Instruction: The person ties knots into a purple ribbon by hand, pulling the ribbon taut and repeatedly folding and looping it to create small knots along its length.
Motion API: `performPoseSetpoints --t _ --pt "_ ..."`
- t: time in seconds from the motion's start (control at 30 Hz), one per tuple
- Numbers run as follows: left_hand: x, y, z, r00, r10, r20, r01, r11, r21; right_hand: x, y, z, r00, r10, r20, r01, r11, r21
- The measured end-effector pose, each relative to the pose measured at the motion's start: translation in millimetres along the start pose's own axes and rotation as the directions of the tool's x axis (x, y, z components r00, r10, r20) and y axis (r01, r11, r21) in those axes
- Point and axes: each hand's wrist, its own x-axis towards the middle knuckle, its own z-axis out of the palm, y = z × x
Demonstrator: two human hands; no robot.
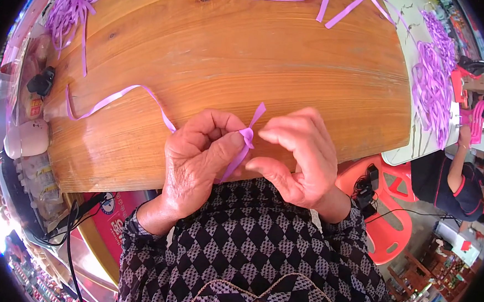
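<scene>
Between its thumb and forefinger, my left hand [200, 157] pinches a purple ribbon [247, 136] at a small knot or fold. One short end sticks up past the fingers and another hangs toward my lap. From behind the hand, a longer tail runs left across the wooden table [232, 45]. Just right of the knot is my right hand [300, 154], thumb and forefinger apart in a C shape. Nothing shows between those fingers, and they do not touch the ribbon.
Bundles of purple ribbon lie at the far left [76, 8] and on a white table [392, 156] at right. Loose ribbon strips [323, 6] lie at the far edge. A red plastic chair [392, 237] stands right; beyond it is another person [456, 180]. Clutter lines the left.
</scene>
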Motion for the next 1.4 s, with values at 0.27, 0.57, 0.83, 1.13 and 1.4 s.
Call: performPoseSetpoints --t 0.27,0.57,0.83,1.13,1.4 --pt "-1.4 -2.8 -0.3 0.999 -0.034 -0.006 0.033 0.998 -0.047 -6.7 -0.7 12.3 0.979 -0.181 -0.088 0.167 0.974 -0.154" --pt "-0.9 -6.1 -0.5 0.995 -0.1 -0.01 0.098 0.984 -0.15 -12.2 -7.4 1.7 0.962 -0.269 0.057 0.274 0.926 -0.258" --pt "-0.9 -3.5 -5.8 0.996 -0.045 0.08 0.045 0.999 -0.005 6.9 3.1 -7.4 0.985 0.124 0.118 -0.15 0.958 0.247" --pt "-6.5 8.5 -13.8 0.991 -0.016 0.13 0.005 0.996 0.085 3.7 3.1 -4.1 0.986 0.109 0.124 -0.138 0.956 0.258" --pt "-10.7 17.9 -18.8 0.972 -0.033 0.232 -0.086 0.869 0.488 3.4 4.1 -7.7 0.973 0.15 0.176 -0.199 0.93 0.308"
